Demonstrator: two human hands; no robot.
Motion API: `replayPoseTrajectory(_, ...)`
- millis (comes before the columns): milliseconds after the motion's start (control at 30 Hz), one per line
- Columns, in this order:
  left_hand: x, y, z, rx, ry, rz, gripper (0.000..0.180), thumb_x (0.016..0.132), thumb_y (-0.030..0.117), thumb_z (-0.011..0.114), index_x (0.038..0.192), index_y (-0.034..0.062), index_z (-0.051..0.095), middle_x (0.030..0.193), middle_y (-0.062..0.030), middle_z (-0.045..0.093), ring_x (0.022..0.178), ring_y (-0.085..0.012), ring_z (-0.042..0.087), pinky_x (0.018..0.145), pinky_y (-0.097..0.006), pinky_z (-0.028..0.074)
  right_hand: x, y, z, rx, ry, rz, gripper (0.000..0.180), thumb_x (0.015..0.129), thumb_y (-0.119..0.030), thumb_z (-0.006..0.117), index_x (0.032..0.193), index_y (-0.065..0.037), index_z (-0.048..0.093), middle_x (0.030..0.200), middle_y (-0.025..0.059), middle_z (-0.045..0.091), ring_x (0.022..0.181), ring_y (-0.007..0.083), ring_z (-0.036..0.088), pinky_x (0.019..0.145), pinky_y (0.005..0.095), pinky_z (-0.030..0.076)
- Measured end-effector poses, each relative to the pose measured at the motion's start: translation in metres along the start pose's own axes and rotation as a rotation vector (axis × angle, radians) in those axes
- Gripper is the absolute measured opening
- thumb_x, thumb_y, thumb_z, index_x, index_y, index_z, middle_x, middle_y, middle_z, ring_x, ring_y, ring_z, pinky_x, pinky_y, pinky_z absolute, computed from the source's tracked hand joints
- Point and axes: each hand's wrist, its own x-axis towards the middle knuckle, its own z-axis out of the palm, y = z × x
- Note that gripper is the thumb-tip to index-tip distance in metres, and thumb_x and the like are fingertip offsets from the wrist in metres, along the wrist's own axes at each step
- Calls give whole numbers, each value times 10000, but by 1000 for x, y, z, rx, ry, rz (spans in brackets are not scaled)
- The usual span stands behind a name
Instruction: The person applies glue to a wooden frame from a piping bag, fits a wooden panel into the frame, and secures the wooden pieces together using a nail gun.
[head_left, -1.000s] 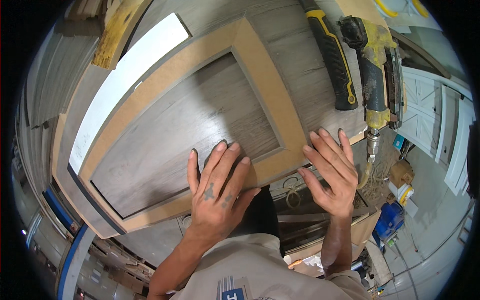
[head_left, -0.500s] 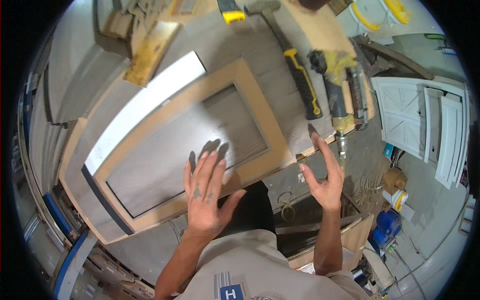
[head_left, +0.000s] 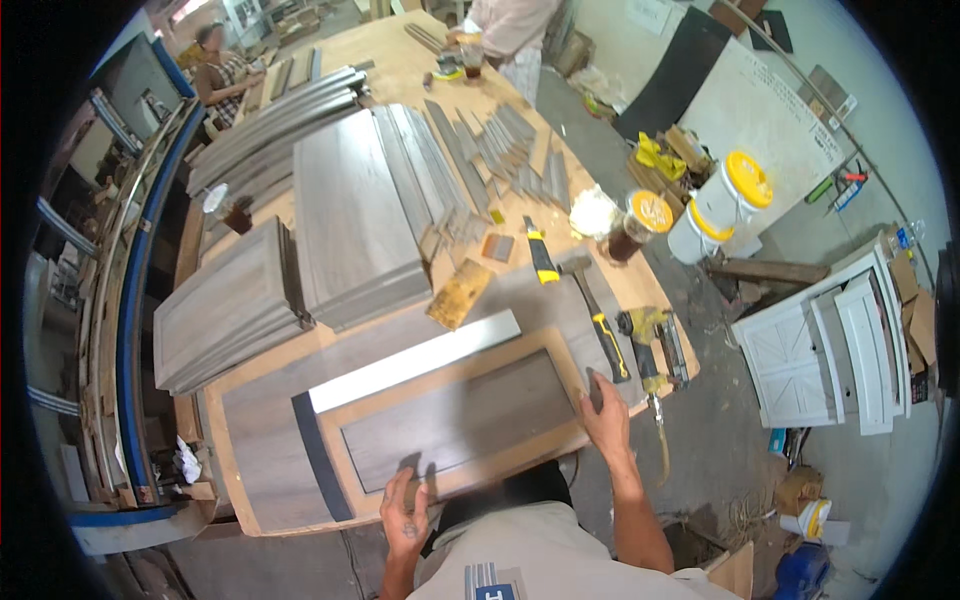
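Currently, a tan-bordered grey panel (head_left: 460,425) lies flat along the workbench (head_left: 625,285)'s near edge, between the person's left hand (head_left: 405,515) and right hand (head_left: 607,420); both are loosely open, holding nothing, though I can't tell whether the fingertips touch it. A pull toward the body could slide it off; a snagged hose (head_left: 662,440) could drag down the nail gun (head_left: 650,352). The shirt's blue badge (head_left: 494,592) shows a cropped white letter; lettering on the leaning whiteboard (head_left: 770,110) is too small to read.

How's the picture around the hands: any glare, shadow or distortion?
Head view: a dark shadow falls across the framed panel, between left hand and right hand; the white strip looks very bright; straight edges bend near the rim; corners are black.
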Motion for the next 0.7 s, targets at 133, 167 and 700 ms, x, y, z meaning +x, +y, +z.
replayPoseTrajectory(133, -3, -27, 2, -53, 107, -87, 273, 918, 154, 661, 1084, -63, 652, 947, -171, 674, 868, -249, 638, 817, -344, 493, 30, -16, 13, 36, 14, -27, 408, 862, -133, 676, 1221, 41, 588, 1173, 237, 637, 1084, 394, 614, 934, 424, 490)
replayPoseTrajectory(167, -4, -30, 3, -56, 123, -81, 273, 918, 154, 661, 1084, -63, 652, 947, -171, 674, 868, -249, 638, 817, -344, 493, 38, -20, 15, 41, 18, -42, 408, 862, -133, 676, 1221, 41, 588, 1173, 237, 637, 1084, 394, 614, 934, 424, 490)
replayPoseTrajectory(700, -21, 60, 69, 39, 395, -368, 310, 967, 260, 611, 828, -16, 643, 692, -139, 606, 646, -169, 528, 619, -343, 455, 311, -126, 190, 444, -157, -392, 323, 888, -263, 657, 1055, 12, 644, 928, 208, 636, 867, 371, 625, 760, 433, 493)
